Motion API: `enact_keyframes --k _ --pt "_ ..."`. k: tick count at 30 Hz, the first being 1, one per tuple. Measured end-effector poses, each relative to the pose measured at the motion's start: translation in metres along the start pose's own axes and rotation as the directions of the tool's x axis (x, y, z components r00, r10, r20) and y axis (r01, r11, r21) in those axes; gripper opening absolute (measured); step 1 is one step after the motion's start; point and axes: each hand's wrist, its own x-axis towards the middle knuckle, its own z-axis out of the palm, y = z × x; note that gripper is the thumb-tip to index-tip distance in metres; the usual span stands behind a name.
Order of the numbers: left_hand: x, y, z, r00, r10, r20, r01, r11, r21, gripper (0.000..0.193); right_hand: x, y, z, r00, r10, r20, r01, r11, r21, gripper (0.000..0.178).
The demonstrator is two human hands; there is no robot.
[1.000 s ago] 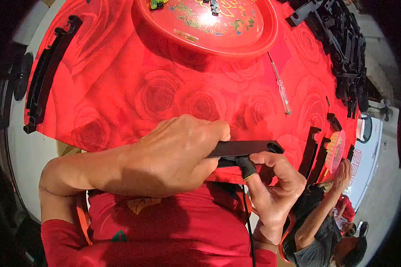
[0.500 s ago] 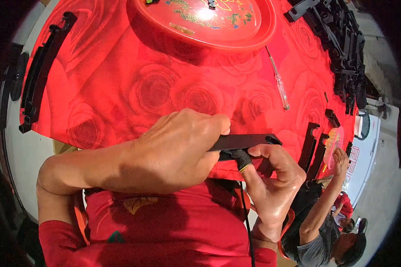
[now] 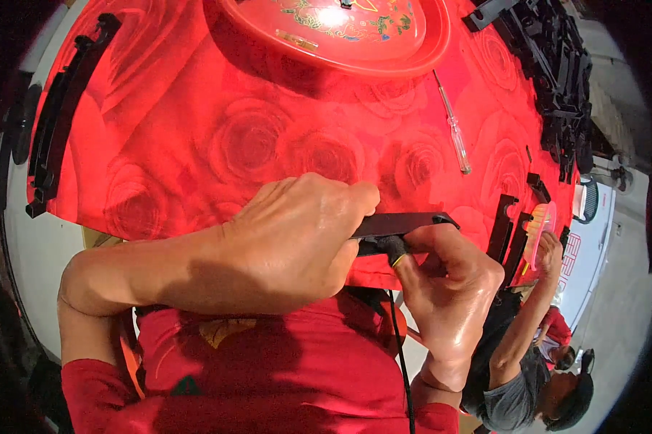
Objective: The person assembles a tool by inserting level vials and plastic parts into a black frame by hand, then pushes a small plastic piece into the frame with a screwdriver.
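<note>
Both of my hands are on one black plastic strip-like part (image 3: 398, 224), held level above the near edge of the red table. My left hand (image 3: 304, 235) is closed round its left end, and the hand's back hides most of that grip. At the part's right end my right hand (image 3: 452, 278) is closed, thumb and bent fingers pressing along its lower side. A black sleeve with a yellow edge (image 3: 396, 251) covers one fingertip of the right hand. What lies between those fingers is hidden.
A red tray (image 3: 355, 65) with small pieces stands at the far side. A clear-handled screwdriver (image 3: 456, 141) lies right of centre. Black parts (image 3: 557, 79) pile up far right; long ones (image 3: 69, 108) lie at left. At right, a co-worker's hand (image 3: 548, 257) is at a pink container (image 3: 541, 235).
My right hand has turned slightly, its fingers curling closer over the part's lower side. My left hand keeps its hold. The co-worker's hand has shifted a little at the pink container.
</note>
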Motion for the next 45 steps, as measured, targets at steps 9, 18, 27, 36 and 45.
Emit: enact_keyframes --k 9,18,27,36,45 --pt "-0.001 0.001 0.001 1.0 -0.025 -0.003 0.025 1.0 -0.002 0.012 0.013 -0.01 -0.005 0.998 -0.029 0.064 0.031 0.999 -0.019 0.013" --pt "-0.001 -0.002 0.002 1.0 -0.008 0.002 0.008 1.0 -0.008 0.012 0.015 -0.008 -0.005 0.996 0.017 0.085 -0.018 1.0 0.009 0.013" --pt "0.001 0.0 -0.001 0.998 -0.047 0.042 0.048 0.999 -0.007 0.013 0.015 -0.009 -0.008 0.99 -0.053 0.133 0.064 0.995 -0.076 0.015" --pt "-0.006 -0.005 -0.012 0.988 0.148 -0.042 -0.137 0.97 0.201 0.032 0.002 0.033 -0.01 0.956 0.154 0.25 -0.263 0.827 0.497 0.016" --pt "-0.011 -0.008 -0.024 0.891 0.411 -0.194 -0.379 0.908 0.182 0.027 -0.001 0.014 0.021 0.987 0.158 0.021 -0.106 0.553 0.826 0.013"
